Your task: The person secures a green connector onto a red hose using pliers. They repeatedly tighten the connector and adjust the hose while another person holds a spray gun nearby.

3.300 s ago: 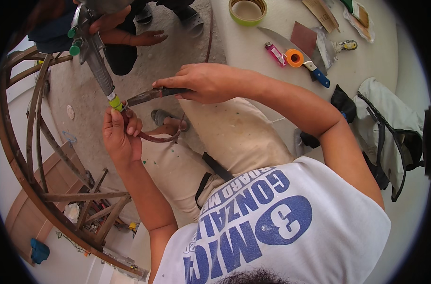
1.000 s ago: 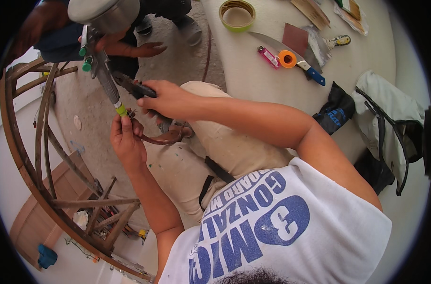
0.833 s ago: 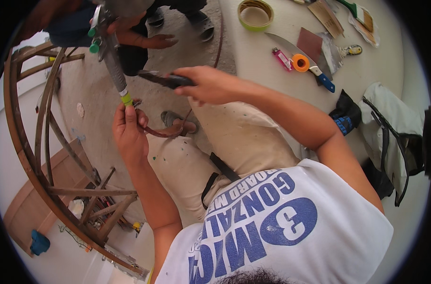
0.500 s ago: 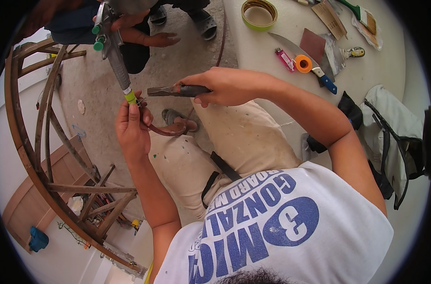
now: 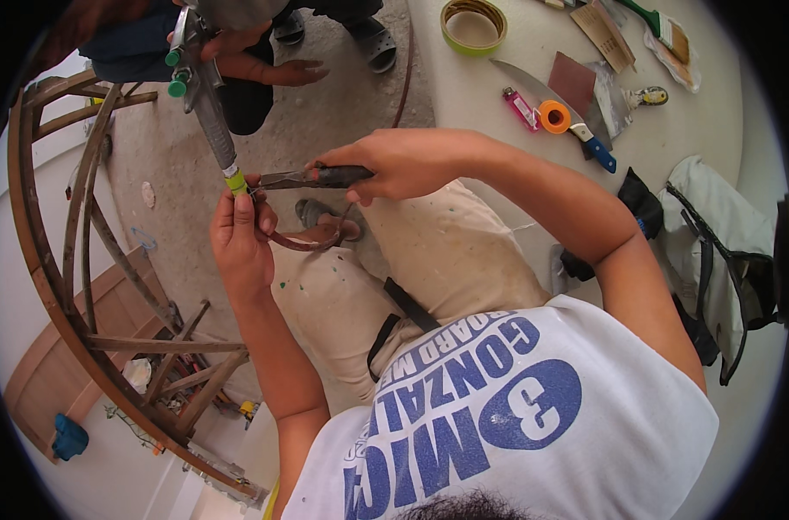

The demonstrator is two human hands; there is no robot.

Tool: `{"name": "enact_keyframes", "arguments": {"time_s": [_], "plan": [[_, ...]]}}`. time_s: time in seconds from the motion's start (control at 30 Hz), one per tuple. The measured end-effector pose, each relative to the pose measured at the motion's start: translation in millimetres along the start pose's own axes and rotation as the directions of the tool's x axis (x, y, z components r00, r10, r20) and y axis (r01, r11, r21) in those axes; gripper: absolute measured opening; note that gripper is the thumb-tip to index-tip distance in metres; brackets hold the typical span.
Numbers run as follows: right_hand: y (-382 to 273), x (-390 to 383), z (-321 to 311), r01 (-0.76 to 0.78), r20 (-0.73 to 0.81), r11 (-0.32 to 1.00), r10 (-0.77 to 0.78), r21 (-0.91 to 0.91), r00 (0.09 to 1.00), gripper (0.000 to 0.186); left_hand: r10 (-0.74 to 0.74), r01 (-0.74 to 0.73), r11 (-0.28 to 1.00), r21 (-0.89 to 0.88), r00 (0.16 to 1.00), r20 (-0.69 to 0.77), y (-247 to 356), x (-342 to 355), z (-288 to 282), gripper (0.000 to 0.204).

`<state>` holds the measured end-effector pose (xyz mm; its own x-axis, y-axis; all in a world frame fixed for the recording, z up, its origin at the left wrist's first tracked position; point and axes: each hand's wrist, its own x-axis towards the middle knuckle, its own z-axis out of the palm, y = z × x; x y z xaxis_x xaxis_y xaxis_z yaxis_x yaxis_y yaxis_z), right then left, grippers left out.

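Observation:
My left hand (image 5: 243, 234) grips a reddish-brown hose (image 5: 295, 244) just below the yellow-green band (image 5: 236, 183) at the end of a metal spray gun's ribbed handle (image 5: 211, 117). My right hand (image 5: 403, 160) is closed on dark-handled pliers (image 5: 329, 177), held level, with their jaws at a thin wire beside the band; whether they touch it I cannot tell. A co-worker's hand (image 5: 225, 43) holds the gun higher up, below a grey cup. Their other hand (image 5: 286, 71) is held out beside it.
A pale padded surface (image 5: 472, 121) at right holds a tape roll (image 5: 474, 43), knife (image 5: 594, 143), lighter (image 5: 520, 108), orange roll (image 5: 554, 116), scrapers (image 5: 620, 100) and brush (image 5: 672, 39). A bag (image 5: 702, 251) lies at right. A curved wooden frame (image 5: 39, 269) stands at left; the co-worker's sandalled feet (image 5: 377, 48) are ahead.
Over the last second the pliers swung away from the gun's band and levelled out. Since half a second ago their jaws have moved slightly left to the wire. My left hand stays on the hose.

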<state>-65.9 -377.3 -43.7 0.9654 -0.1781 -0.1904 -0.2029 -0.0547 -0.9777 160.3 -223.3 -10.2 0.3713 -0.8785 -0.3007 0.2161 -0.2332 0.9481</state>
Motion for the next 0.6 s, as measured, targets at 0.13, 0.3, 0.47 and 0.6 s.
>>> {"name": "enact_keyframes", "arguments": {"time_s": [0.13, 0.3, 0.47, 0.6], "plan": [[-4.0, 3.5, -5.4, 0.014, 0.04, 0.999, -0.013, -0.029, 0.999, 0.052, -0.006, 0.006, 1.0, -0.007, 1.0, -0.023, 2.3, -2.5, -0.5, 0.033], [-18.6, 1.2, -11.3, -0.044, -0.008, 0.948, 0.044, -0.316, 0.999, 0.05, -0.01, 0.01, 1.0, 0.01, 1.0, -0.006, 10.5, -3.0, 1.9, 0.033], [-7.7, 3.1, -6.9, 0.064, -0.033, 0.953, -0.077, -0.295, 0.996, 0.051, -0.012, 0.012, 1.0, 0.008, 1.0, 0.009, 11.0, -1.5, -0.4, 0.034], [-14.6, 5.0, -11.3, -0.018, 0.068, 0.978, 0.033, -0.206, 0.997, 0.05, -0.035, 0.035, 0.999, 0.014, 0.999, 0.022, 13.3, -1.1, -2.4, 0.034]]}}
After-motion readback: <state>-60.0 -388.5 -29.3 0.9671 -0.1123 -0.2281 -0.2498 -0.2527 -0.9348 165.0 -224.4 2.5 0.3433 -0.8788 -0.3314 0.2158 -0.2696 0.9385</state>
